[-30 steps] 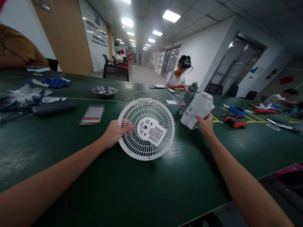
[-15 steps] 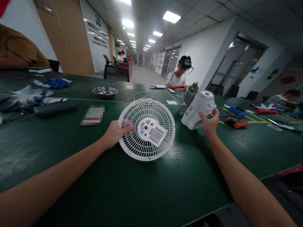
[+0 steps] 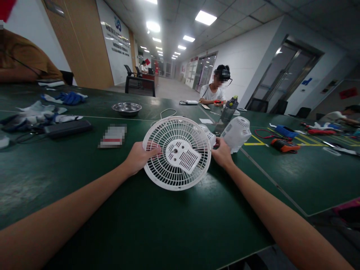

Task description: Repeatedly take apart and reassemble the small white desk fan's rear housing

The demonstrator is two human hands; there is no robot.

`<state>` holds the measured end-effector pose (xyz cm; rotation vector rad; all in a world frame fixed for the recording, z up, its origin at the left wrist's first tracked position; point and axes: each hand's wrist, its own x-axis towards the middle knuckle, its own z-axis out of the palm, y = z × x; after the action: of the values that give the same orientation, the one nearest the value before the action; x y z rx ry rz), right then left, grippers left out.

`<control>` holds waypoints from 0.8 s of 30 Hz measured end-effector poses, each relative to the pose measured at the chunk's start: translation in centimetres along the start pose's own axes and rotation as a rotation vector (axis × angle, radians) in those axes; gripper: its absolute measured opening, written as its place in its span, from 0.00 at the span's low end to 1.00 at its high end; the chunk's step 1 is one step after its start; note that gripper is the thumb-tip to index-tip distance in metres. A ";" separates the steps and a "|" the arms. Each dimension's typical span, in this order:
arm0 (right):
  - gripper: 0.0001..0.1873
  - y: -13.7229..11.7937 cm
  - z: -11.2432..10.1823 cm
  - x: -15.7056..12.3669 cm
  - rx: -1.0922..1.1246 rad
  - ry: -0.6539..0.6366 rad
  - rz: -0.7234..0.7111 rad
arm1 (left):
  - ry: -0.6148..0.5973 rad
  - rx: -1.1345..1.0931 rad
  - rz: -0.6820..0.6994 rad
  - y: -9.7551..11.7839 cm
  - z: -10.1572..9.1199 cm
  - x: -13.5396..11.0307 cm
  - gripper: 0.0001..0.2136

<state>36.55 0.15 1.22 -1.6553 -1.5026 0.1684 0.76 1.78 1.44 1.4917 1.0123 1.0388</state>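
A round white fan grille [image 3: 184, 180] with a slotted plate at its centre is held tilted above the green table. My left hand [image 3: 139, 157] is closed on its left rim, thumb in front and fingers seen through the bars. At the right rim, my right hand [image 3: 223, 153] is closed, its fingertips partly hidden behind the edge. A white slotted piece [image 3: 208, 134] shows behind the rim by those fingers; whether they touch it I cannot tell. Just beyond the right hand, a white plastic housing [image 3: 237, 131] stands on the table, apart from the grille.
Behind the housing stands a bottle [image 3: 226, 114]. A metal bowl [image 3: 126, 108], a blurred flat box [image 3: 113, 135], a dark case [image 3: 67, 128] and gloves [image 3: 66, 98] lie left. An orange multimeter [image 3: 285, 145] lies right. A person [image 3: 213, 92] sits across the table [image 3: 157, 225].
My right hand has let go of the white housing, which now stands on the table, and moved left to the grille's right rim. My left hand keeps its hold.
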 end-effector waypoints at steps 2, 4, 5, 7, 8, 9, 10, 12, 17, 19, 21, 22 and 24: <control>0.37 0.0 0.7 -0.1 -0.111 -0.061 0.081 | 0.008 0.016 0.003 0.0 0.0 0.0 0.08; 0.37 -0.2 1.0 0.0 -0.240 -0.099 0.130 | 0.015 0.027 0.009 -0.1 0.0 0.1 0.08; 0.36 -0.3 1.1 -0.1 -0.304 -0.114 0.146 | 0.020 0.032 0.015 -0.2 0.0 0.2 0.08; 0.37 -0.6 1.1 -0.1 -0.416 -0.149 0.173 | 0.036 0.049 0.030 -0.3 0.0 0.3 0.07; 0.38 -0.7 1.1 -0.2 -0.455 -0.169 0.183 | 0.047 0.062 0.040 -0.3 0.0 0.3 0.07; 0.39 -0.8 1.0 -0.3 -0.478 -0.180 0.190 | 0.057 0.077 0.052 -0.3 0.0 0.3 0.08; 0.41 -0.9 0.9 -0.3 -0.486 -0.180 0.193 | 0.065 0.094 0.064 -0.3 0.0 0.2 0.08; 0.45 -1.2 0.6 -0.5 -0.456 -0.129 0.156 | 0.077 0.125 0.091 -0.3 0.0 0.0 0.08; 0.34 -3.7 -0.3 -2.1 0.086 -0.012 -0.082 | 0.170 0.223 0.180 0.1 0.1 -0.4 0.08; 0.26 -5.3 -0.1 -3.4 0.498 -0.178 0.076 | 0.214 0.282 0.252 0.3 0.3 -0.5 0.09; 0.24 -6.8 0.4 -4.8 0.776 -0.437 0.275 | 0.277 0.343 0.320 0.5 0.5 -0.6 0.08; 0.25 -7.4 0.6 -5.3 0.840 -0.566 0.331 | 0.315 0.373 0.345 0.7 0.6 -0.8 0.08; 0.29 -8.2 0.8 -6.1 0.850 -0.710 0.285 | 0.380 0.425 0.371 1.1 0.8 -1.2 0.09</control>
<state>28.37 -5.56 3.45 -1.1096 -1.3447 1.4575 1.31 0.29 2.32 1.9225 1.3114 1.4762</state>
